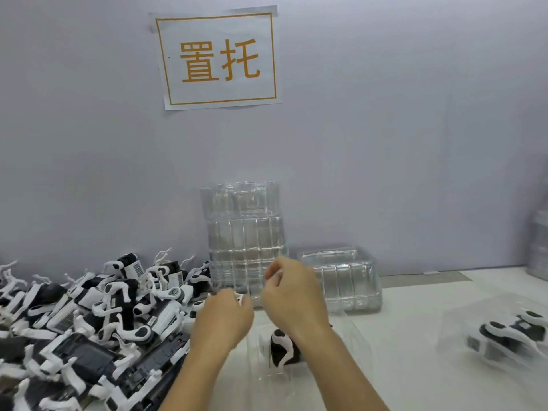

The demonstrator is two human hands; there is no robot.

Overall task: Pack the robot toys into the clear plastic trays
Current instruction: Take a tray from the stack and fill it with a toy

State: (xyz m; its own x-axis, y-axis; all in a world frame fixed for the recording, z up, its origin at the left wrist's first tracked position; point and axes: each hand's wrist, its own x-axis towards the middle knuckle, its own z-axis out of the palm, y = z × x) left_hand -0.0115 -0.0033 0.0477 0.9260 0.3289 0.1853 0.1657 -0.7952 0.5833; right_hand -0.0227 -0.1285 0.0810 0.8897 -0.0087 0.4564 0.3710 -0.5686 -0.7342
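Where the white table meets a pale grey wall, a tall stack of clear trays stands upright against the wall, and everything else is placed from it. Above the stack, a white sign with an orange border and two orange characters is taped to the wall. Left of the stack, a heap of black-and-white robot toys covers the table to the frame's edge, lying every way, white legs sticking up and out, with no common direction. In front of the stack, the left hand has its fingers curled round something small and white at the fingertips; what it is cannot be told. Just right of it the right hand is raised before the stack's lower part, fingers bent with thumb and forefinger drawn together, blurred, so whether they pinch anything cannot be told. Below the hands, in front of the stack, a clear tray lies on the table with one toy in it; this toy's long axis seems to run from near to far, a white curved leg on its near side, its far part hidden by the right wrist. Right of the stack, a low stack of trays sits by the wall. Farther right, a packed tray holds a toy lying slantwise, its long axis running from near left to far right. At the right edge, more clear plastic stands blurred.
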